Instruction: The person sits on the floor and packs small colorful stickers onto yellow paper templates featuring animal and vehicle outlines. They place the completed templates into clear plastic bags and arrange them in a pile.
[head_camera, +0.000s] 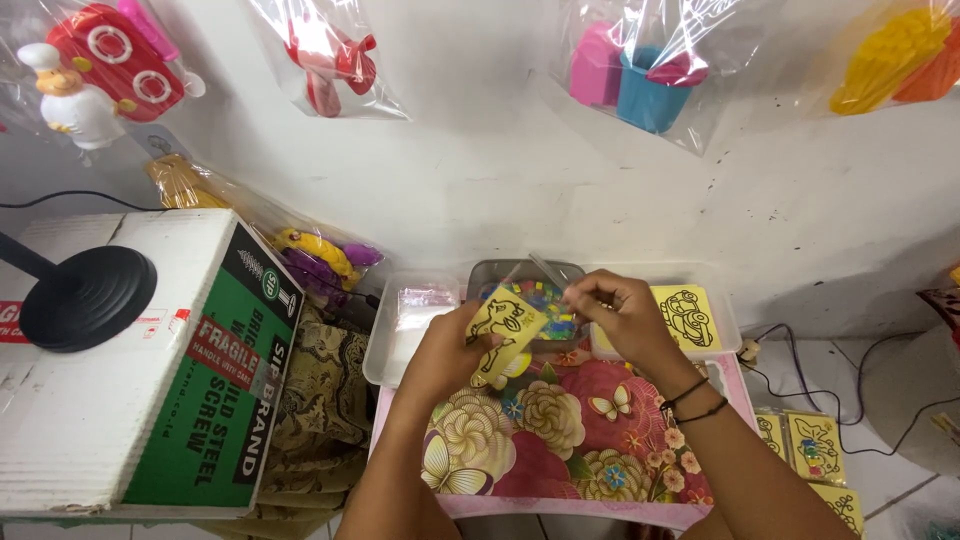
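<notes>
Yellow card (507, 327) with a black outline drawing, pinched in left hand (450, 350) above the far edge of the flowered desk (560, 430), tilted, long axis running from near-left to far-right. Left fingers (478, 318) pressed onto the card's left edge, thumb side hidden behind it. Right hand (622, 310) just right of the card and slightly farther away, fingers drawn together in a fine pinch around something small and thin, possibly a clear sleeve or strip (548, 268) slanting up to the far left; exact object too faint to tell. Card lying left and a little nearer from the right fingertips, the two almost touching, so right hand clearly the closer free one to the card's far-right corner. Directly behind both hands, a grey tray (500, 272) of small multicoloured pieces, set between clear plastic boxes; right box (728, 325) holding another yellow card (686, 316). More yellow cards (815, 447) on the floor at near right. Two dark bands around the right wrist. White and green carton (150, 360) at left with a black round lamp base (88, 297) on top. Bagged plastic toys (640, 70) hanging on the white wall at the far side.
</notes>
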